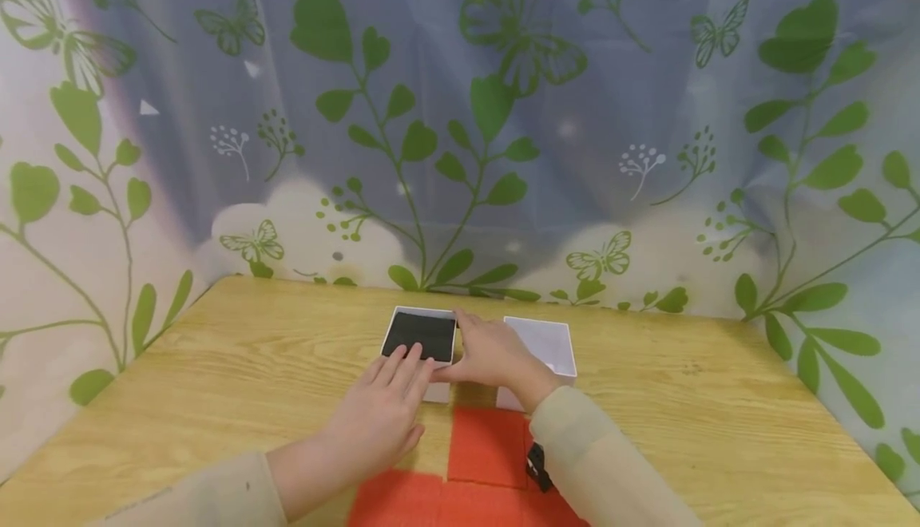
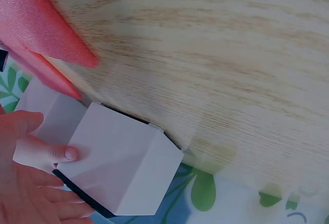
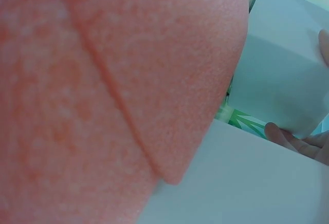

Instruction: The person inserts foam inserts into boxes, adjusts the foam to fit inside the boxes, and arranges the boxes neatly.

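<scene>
A square white box (image 1: 435, 393) with a flat black insert (image 1: 424, 334) stands toward the back of the table. My left hand (image 1: 377, 411) rests its straight fingertips on the near edge of the black surface. From the right side my right hand (image 1: 496, 351) grips the box, its thumb on the near wall and its fingers at the far right corner. In the left wrist view that thumb (image 2: 66, 153) presses the box's white wall (image 2: 110, 152). A second white box (image 1: 541, 342), pale inside, stands just right, partly hidden by my right hand.
Red square pads (image 1: 489, 447) lie on the wooden table (image 1: 237, 367) nearest me, partly under my right forearm. A black wrist device (image 1: 537, 467) shows at my right sleeve. Behind the table hangs a curtain (image 1: 446, 192) printed with leaves and butterflies.
</scene>
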Motion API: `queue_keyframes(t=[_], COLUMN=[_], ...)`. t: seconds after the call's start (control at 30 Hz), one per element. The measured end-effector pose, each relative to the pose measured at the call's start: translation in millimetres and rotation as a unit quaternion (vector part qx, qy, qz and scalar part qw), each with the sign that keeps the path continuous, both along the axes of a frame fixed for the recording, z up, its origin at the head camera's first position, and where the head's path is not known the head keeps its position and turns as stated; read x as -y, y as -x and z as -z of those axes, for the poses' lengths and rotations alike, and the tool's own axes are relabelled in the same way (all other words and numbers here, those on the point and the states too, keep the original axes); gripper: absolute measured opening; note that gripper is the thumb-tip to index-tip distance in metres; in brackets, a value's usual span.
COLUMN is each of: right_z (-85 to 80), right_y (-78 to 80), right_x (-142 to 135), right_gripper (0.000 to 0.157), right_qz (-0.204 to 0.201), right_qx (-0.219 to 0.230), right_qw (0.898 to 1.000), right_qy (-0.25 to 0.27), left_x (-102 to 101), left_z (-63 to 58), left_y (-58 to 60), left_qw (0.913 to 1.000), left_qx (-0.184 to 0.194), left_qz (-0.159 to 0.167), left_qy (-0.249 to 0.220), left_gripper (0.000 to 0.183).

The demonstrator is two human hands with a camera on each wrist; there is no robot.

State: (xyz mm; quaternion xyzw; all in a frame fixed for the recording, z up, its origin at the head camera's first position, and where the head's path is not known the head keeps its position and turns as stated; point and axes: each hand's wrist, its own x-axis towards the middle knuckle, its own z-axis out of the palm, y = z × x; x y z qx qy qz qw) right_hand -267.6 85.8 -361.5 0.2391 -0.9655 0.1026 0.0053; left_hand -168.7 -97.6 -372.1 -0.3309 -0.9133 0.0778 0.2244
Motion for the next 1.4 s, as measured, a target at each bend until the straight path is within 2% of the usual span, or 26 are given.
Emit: queue_keyframes(t=[0.5, 0.87, 1.4], right_z=[-3.8, -4.0, -3.0], right_y=[-2.3, -1.9, -1.2], right_x=[-0.4, -0.4, -0.6], right_gripper=[0.112, 0.113, 0.114], right_qz=[-0.004, -0.007, -0.009], right_qx=[0.006, 0.005, 0.0], right_qw=[1.0, 1.0, 1.0], right_qy=[0.006, 0.003, 0.005], left_x=[0.1, 0.6, -0.2], left_z=[-0.6, 2.2, 4.5], left_y=[-0.6, 0.5, 3.7], left_qw=[0.9993, 0.9992, 0.9992], left_qx=[-0.013, -0.024, -0.009], left_qz=[-0.013, -0.011, -0.022], left_qy=[0.034, 0.03, 0.033], left_gripper=[0.07, 0.071, 0.073])
